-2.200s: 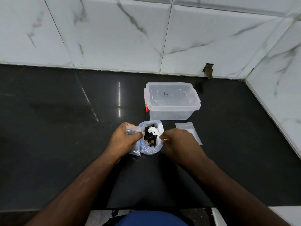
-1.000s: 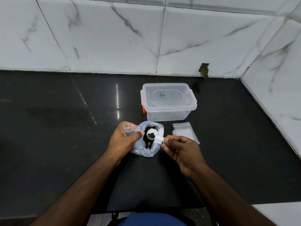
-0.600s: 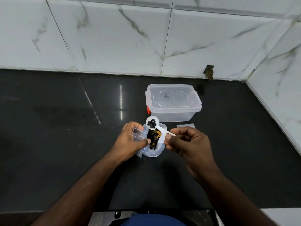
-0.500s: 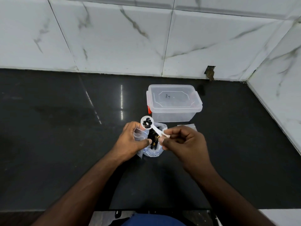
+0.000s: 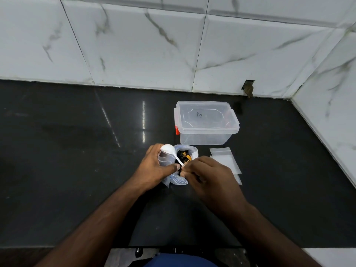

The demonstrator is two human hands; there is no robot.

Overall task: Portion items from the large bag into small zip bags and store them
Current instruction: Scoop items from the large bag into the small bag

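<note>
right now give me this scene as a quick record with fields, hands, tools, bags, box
left hand: holds small zip bag open
right hand: pinches white spoon handle, bowl tipped over the small bag
large bag: open between the hands, dark and orange pieces inside
spare zip bags: flat on counter, right of the hands
clear box: lid on, behind the bags

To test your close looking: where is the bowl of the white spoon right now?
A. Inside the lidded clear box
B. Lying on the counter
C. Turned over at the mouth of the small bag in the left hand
C: the white spoon is tipped over the small bag held by the left hand.
</note>
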